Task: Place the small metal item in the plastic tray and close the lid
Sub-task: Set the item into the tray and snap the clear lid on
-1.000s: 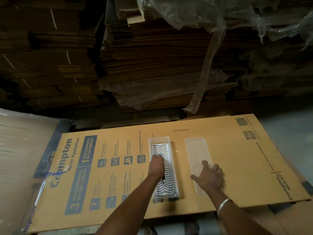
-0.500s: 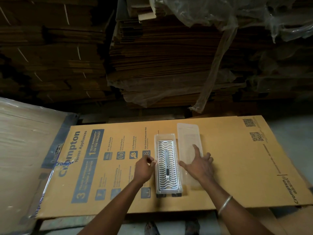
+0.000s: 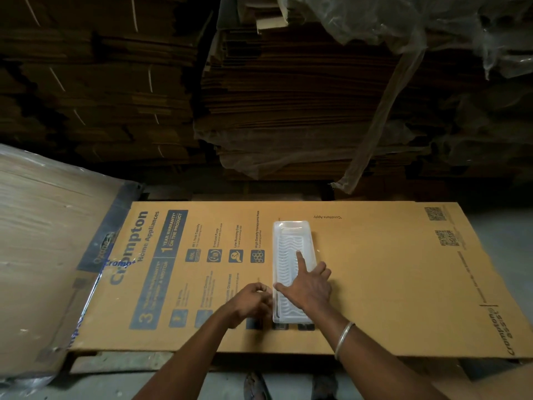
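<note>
A long clear plastic tray [image 3: 290,235] with a wavy-patterned insert lies on a flat printed cardboard sheet [image 3: 375,278]. The translucent lid [image 3: 288,255] now lies over the tray and covers it. My right hand [image 3: 308,284] rests flat on the lid, fingers spread and index finger stretched along it. My left hand [image 3: 253,301] is curled against the tray's near left edge, fingers together; I cannot tell if it pinches the rim. The small metal item is hidden under the lid and my right hand.
Tall stacks of flattened cardboard [image 3: 288,96] fill the background, partly draped in clear plastic sheeting [image 3: 403,30]. A plastic-wrapped bundle [image 3: 43,241] sits at the left. The cardboard sheet overhangs its support at the near edge, with feet [image 3: 256,385] on the floor below.
The lid, lying to the right of the tray before, has been moved left onto the tray by my right hand. My left hand left the tray's inside and moved to its left edge.
</note>
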